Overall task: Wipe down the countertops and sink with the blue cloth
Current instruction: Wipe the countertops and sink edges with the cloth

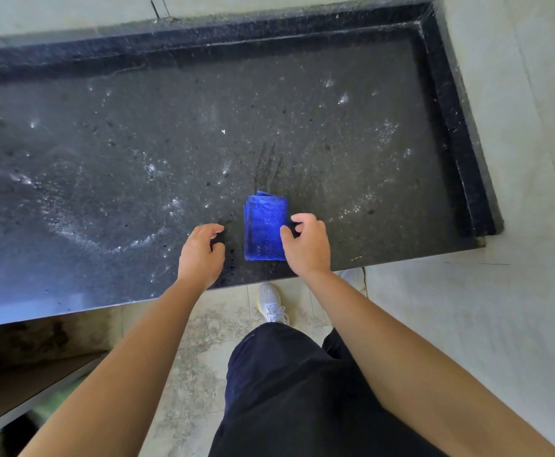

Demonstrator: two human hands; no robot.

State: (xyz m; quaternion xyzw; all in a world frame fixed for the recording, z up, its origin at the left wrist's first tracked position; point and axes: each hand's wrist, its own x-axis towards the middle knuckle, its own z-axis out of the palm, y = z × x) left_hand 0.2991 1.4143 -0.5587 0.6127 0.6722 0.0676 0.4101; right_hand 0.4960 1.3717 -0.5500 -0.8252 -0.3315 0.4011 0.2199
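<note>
Cloth: blue cloth [264, 225] lies folded on the countertop [121, 159], close to the front edge [72, 308] and right of centre; its long side runs away from you.
Left hand: your left hand [200, 252] hovers just left of the cloth, apart from it; fingers loosely curled, holding nothing.
Right hand: your right hand [307, 245] sits at the cloth's right edge, thumb over the fabric, fingers curled; whether it pinches the cloth cannot be told.
Edges: raised black lip [447, 127] bounds the far side and the right end.
Room: dark speckled stone spreads wide to your left and beyond the cloth; pale specks and smears scattered across it.
Below: white shoe [271, 303] on the floor [197, 341], by the front edge.
</note>
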